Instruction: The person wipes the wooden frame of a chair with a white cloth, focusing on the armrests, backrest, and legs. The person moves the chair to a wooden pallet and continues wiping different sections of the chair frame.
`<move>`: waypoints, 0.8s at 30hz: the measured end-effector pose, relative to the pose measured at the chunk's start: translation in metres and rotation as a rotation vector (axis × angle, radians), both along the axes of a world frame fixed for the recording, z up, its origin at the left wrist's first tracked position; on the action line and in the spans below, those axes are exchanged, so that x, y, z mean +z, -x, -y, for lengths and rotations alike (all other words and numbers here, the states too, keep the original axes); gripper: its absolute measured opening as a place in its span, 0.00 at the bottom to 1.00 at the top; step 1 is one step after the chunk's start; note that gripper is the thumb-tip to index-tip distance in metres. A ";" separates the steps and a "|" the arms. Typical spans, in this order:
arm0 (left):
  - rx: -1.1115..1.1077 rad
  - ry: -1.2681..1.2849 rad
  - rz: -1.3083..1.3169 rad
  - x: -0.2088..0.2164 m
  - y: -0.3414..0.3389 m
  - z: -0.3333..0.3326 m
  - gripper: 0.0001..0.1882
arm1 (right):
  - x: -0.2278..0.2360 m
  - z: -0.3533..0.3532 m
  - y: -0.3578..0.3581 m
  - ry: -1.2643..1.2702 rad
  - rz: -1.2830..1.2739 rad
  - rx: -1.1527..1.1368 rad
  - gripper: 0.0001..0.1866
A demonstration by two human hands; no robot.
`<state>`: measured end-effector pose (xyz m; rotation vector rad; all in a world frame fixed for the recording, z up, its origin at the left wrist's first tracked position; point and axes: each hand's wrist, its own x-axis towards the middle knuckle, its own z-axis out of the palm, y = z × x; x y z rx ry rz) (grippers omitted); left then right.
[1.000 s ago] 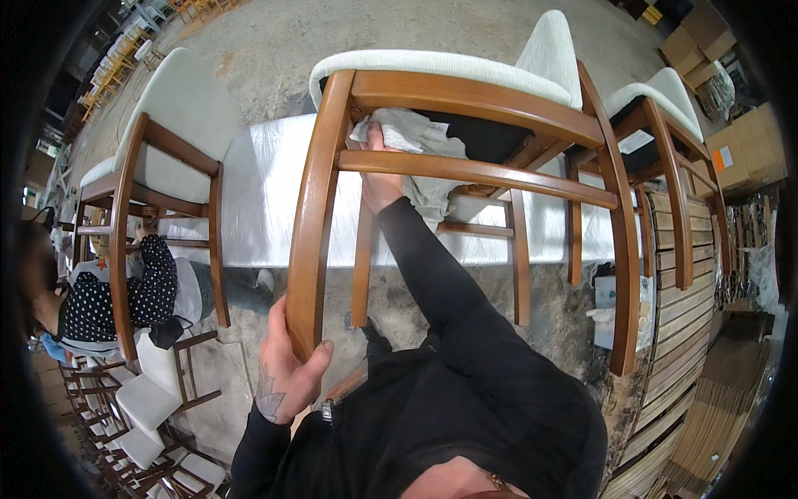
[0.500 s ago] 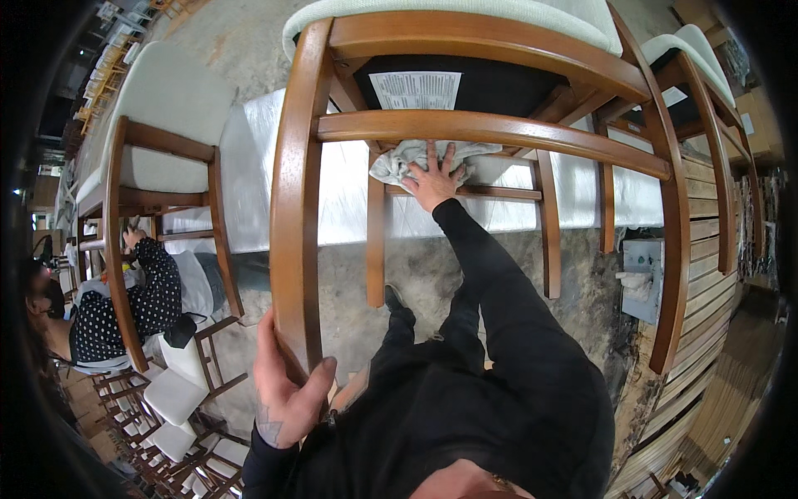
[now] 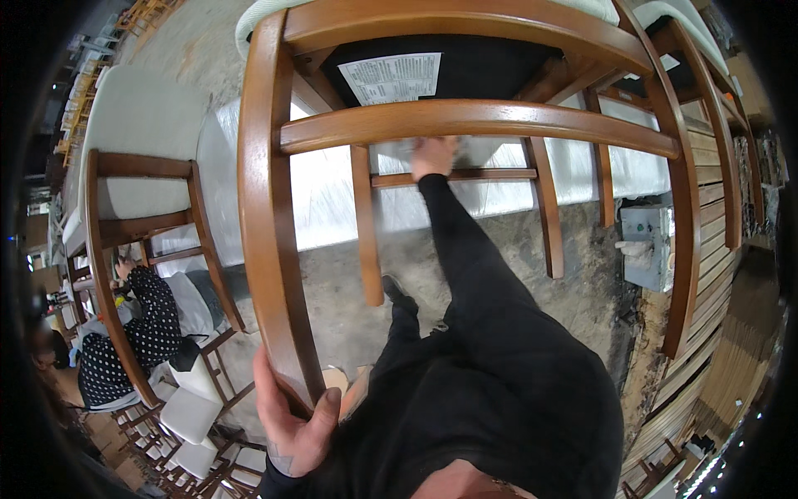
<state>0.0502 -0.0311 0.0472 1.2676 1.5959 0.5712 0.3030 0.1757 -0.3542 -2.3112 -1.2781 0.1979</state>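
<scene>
A wooden chair [image 3: 478, 118] with a pale padded seat lies tipped over in front of me, its black underside and a white printed label [image 3: 391, 77] showing. My left hand [image 3: 297, 416] is closed round the near end of its left leg [image 3: 270, 216], thumb on the right side. My right hand [image 3: 435, 156] reaches under the near crossbar to a lower rail [image 3: 478, 175]. Its fingers are smeared by motion and partly behind the crossbar. A greyish blur beside them may be the cloth; its shape cannot be made out.
A plastic-wrapped surface [image 3: 320, 195] runs beneath the chairs. Another pale chair [image 3: 141, 141] stands at left, near a co-worker in a dotted sleeve [image 3: 150, 308]. At right are a grey metal box [image 3: 647, 241], a slatted wooden pallet [image 3: 706, 249] and another chair [image 3: 702, 91].
My right hand, flat with spread fingers on a grey-white cloth before, is now blurred and farther behind the crossbar. The view has shifted; my left hand keeps its hold on the leg.
</scene>
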 end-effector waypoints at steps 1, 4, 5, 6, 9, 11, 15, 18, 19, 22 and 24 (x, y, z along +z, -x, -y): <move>-0.006 -0.014 -0.018 0.000 0.000 0.000 0.46 | -0.002 -0.011 0.027 0.008 -0.064 0.047 0.19; 0.006 -0.059 -0.076 -0.001 0.001 0.002 0.45 | -0.002 -0.045 0.086 -0.220 -0.386 -0.088 0.18; 0.004 -0.066 -0.071 -0.001 0.001 0.003 0.45 | 0.001 -0.052 0.097 -0.270 -0.534 -0.138 0.18; 0.015 -0.081 -0.072 -0.002 0.001 0.004 0.44 | 0.006 -0.057 0.103 -0.406 -0.581 -0.068 0.18; 0.023 -0.060 -0.066 -0.003 0.000 0.006 0.44 | 0.027 -0.049 0.097 -0.603 -0.745 0.156 0.19; 0.042 -0.080 -0.076 -0.003 0.000 0.006 0.44 | 0.041 -0.027 0.088 -0.479 -0.566 0.251 0.24; 0.011 -0.068 -0.039 -0.003 -0.001 0.004 0.44 | 0.046 0.028 0.071 0.059 -0.154 0.552 0.24; -0.042 -0.062 -0.072 -0.003 0.002 0.003 0.45 | 0.034 0.032 0.074 0.102 -0.087 0.957 0.21; -0.051 -0.069 -0.079 -0.002 0.004 0.002 0.45 | 0.031 0.026 0.076 -0.004 0.061 0.991 0.21; -0.069 -0.039 -0.043 -0.004 0.007 0.002 0.45 | 0.027 0.013 0.086 -0.107 0.303 0.960 0.20; -0.060 -0.028 -0.002 -0.006 0.010 0.002 0.45 | 0.029 0.029 0.098 0.012 0.241 1.026 0.23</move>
